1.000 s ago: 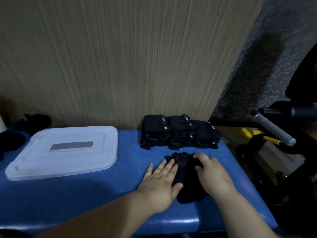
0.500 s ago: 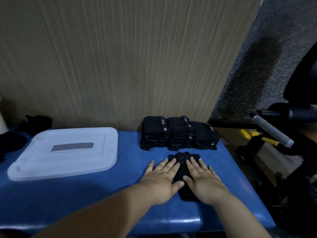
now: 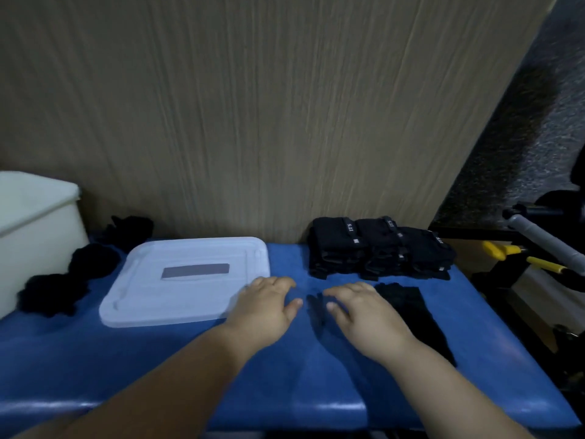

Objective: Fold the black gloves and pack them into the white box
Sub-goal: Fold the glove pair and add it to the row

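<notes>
Fingers (image 3: pixel 278 284) of the left hand (image 3: pixel 266 308) are bent a little and lie close together, tips down near the corner of the white lid (image 3: pixel 186 280). They hold nothing. On the right hand (image 3: pixel 367 321) the fingers (image 3: pixel 346 291) are loosely spread and relaxed, also holding nothing. Both hands are low over the blue table (image 3: pixel 285 375); the picture is blurred there, so I cannot tell if they touch it. A dark patch lies between the thumbs, and I cannot say if it is shadow or cloth.

One flat black glove (image 3: pixel 408 308) lies just beside the outer edge of the right hand, long and narrow, pointing toward the stack of folded gloves (image 3: pixel 380 248) by the wall. I judge that this glove waits for its partner or for its fold. To do it well, the cuffs should be matched, the cloth pressed smooth and then doubled to the size of the stack.

Loose black gloves (image 3: pixel 60 289) lie at the far left, near the white box (image 3: pixel 34 223), with more dark cloth (image 3: pixel 129 228) behind. The lid lies between the hands and this heap, so a reach to the left must pass over it. The box is well apart from the stack, so packing means carrying across the lid too. Yellow-handled tools (image 3: pixel 503 250) and a grey bar (image 3: pixel 544 245) stand off the table to the right, not in the way.
</notes>
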A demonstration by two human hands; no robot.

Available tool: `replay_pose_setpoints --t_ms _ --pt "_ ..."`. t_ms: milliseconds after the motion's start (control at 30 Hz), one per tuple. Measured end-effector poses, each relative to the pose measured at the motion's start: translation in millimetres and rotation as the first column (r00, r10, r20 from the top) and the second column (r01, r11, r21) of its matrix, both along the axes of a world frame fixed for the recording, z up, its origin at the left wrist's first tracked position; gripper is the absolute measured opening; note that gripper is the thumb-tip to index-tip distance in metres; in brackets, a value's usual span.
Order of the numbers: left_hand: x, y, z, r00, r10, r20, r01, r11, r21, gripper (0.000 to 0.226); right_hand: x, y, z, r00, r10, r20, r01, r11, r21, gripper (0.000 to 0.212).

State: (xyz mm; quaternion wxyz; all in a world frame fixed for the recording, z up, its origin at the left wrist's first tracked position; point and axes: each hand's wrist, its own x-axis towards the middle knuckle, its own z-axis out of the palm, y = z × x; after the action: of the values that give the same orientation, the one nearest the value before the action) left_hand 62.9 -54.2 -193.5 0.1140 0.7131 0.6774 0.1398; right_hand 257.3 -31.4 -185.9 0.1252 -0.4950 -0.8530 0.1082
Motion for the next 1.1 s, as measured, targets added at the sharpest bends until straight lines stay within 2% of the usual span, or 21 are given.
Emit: replay_pose_setpoints --t_ms 100,233,367,467,600,733,900,1100 --pt "-61 -6 1 0.98 0.194 0.045 -0.193 0.981 -0.009 0.036 -48 8 4 0.995 0.091 -0.027 -0.092 0.994 -0.051 0.034" --pt "-139 -13 -3 0.881 0.454 0.13 -0.459 0.888 0.005 0.028 -119 23 5 0.981 0.181 -0.065 -0.187 0.977 -0.106 0.03" --pt "-194 -18 -9 0.797 0.583 0.158 -0.582 0.811 -0.057 0.042 -189 33 -1 0.965 0.227 -0.13 -0.247 0.955 -0.165 0.03" --pt "-221 -15 -17 0.771 0.612 0.176 -0.611 0.789 -0.067 0.052 -233 39 -9 0.953 0.273 -0.132 -0.291 0.944 -0.155 0.031" --pt "-237 -10 -22 0.765 0.612 0.198 -0.616 0.786 -0.052 0.052 -282 51 -12 0.951 0.275 -0.144 -0.294 0.947 -0.128 0.037" --pt "-240 -5 -20 0.761 0.601 0.244 -0.615 0.788 -0.024 0.06 -322 66 -15 0.941 0.296 -0.165 -0.313 0.946 -0.084 0.043" --pt "-247 -3 -22 0.745 0.591 0.311 -0.614 0.789 -0.026 0.058 -364 93 -19 0.926 0.288 -0.242 -0.314 0.946 -0.077 0.052" --pt "-249 0 -26 0.738 0.569 0.362 -0.596 0.802 -0.044 0.057 -392 112 -21 0.93 0.322 -0.177 -0.344 0.933 -0.106 0.058"
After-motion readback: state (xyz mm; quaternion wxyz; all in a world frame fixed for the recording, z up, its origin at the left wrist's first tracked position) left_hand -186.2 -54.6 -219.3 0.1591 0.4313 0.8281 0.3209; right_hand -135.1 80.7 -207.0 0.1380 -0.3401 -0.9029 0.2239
